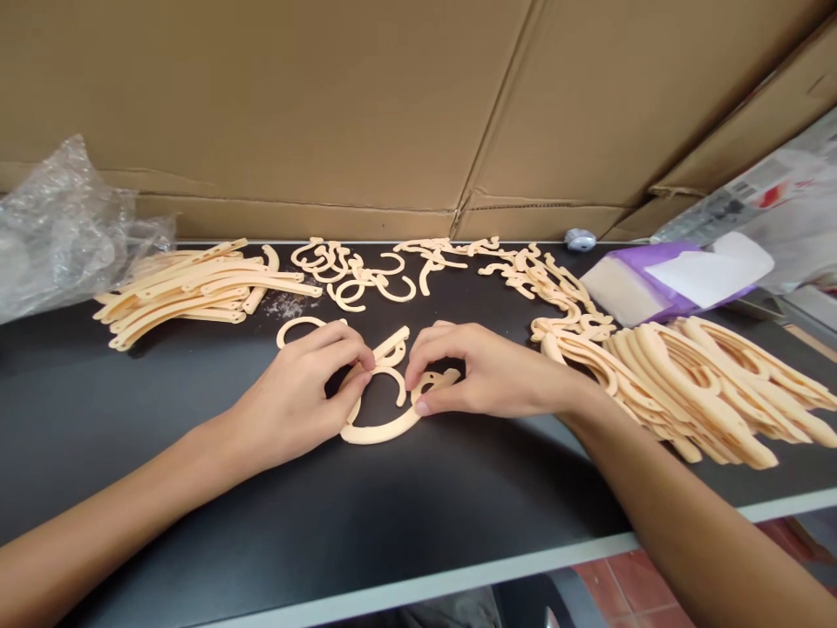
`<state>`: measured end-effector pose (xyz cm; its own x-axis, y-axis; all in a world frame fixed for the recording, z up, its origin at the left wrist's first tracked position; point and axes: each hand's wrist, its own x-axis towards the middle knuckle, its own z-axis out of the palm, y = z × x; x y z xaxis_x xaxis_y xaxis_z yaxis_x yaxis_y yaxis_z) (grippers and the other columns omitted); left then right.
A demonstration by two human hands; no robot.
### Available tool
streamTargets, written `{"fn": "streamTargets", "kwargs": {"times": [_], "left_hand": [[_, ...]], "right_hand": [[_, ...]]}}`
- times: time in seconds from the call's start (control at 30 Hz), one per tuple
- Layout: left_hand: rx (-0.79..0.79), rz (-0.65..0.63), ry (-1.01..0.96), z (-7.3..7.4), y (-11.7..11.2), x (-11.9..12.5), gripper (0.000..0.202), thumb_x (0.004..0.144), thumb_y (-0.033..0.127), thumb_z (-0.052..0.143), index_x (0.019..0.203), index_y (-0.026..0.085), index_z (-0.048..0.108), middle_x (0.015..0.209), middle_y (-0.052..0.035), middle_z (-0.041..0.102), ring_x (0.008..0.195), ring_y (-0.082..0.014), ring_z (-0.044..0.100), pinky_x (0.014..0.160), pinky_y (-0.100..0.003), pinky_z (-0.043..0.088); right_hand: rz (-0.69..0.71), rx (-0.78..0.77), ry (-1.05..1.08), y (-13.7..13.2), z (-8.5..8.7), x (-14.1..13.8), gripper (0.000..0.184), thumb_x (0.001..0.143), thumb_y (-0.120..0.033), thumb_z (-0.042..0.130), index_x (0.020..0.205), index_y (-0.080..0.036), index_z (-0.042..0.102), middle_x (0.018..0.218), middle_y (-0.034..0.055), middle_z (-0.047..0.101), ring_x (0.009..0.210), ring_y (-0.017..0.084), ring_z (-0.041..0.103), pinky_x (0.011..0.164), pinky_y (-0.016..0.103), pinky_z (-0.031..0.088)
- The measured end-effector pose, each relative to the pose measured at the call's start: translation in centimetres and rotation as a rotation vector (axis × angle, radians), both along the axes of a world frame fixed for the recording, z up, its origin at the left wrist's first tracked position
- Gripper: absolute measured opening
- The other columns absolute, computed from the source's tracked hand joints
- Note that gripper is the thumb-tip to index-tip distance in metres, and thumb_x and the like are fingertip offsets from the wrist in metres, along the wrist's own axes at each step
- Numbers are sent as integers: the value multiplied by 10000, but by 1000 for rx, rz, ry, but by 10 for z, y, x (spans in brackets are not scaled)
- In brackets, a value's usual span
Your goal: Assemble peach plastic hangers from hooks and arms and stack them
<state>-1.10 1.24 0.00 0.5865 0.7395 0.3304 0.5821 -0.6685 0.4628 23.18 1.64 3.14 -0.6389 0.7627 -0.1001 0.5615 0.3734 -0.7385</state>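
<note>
Cream plastic folding-hanger pieces, including a wide curved arc and a small hook, lie together between my hands, low over the dark table. My left hand is closed in a pinch on the hook's end at the left. On the other side, my right hand grips the right end of the curved piece between thumb and fingers. Fingers hide how the pieces join. One loose hook lies just behind my left hand.
Long curved pieces are heaped at the left beside clear plastic wrap. Hooks and small parts are scattered along the back. Stacked hangers and a purple tissue pack occupy the right. Cardboard stands behind.
</note>
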Motion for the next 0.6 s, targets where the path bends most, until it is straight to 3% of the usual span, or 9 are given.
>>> {"fn": "streamTargets", "kwargs": {"times": [0.2,0.37,0.5,0.6], "left_hand": [[-79,-22,2,0,-4,1,220,977,391,558,1022,226,696,1068,-37,655,920,-175,653,836,-313,527],[-154,-32,98,4,-7,3,397,861,572,680,1073,236,671,1148,-67,613,1005,-243,634,877,-400,540],[-114,-67,139,3,-7,2,307,882,499,665,1039,235,649,1233,-91,583,1099,-263,600,917,-418,530],[-74,-74,116,0,-7,0,237,913,419,611,1052,228,629,1296,-101,585,1165,-262,593,962,-415,526]], "right_hand": [[-107,14,-36,0,-1,-5,228,731,-289,837,832,-197,655,924,1,659,892,176,581,764,286,412],[-120,58,-44,0,-3,-1,279,722,-328,852,873,-203,653,936,12,634,965,208,567,810,311,424],[-145,137,-25,0,-4,2,346,709,-344,871,970,-221,679,1165,62,591,1141,249,538,959,382,453],[-117,176,-29,-1,-5,2,357,748,-343,853,1056,-247,700,1404,90,508,1347,286,441,1097,450,398]]}}
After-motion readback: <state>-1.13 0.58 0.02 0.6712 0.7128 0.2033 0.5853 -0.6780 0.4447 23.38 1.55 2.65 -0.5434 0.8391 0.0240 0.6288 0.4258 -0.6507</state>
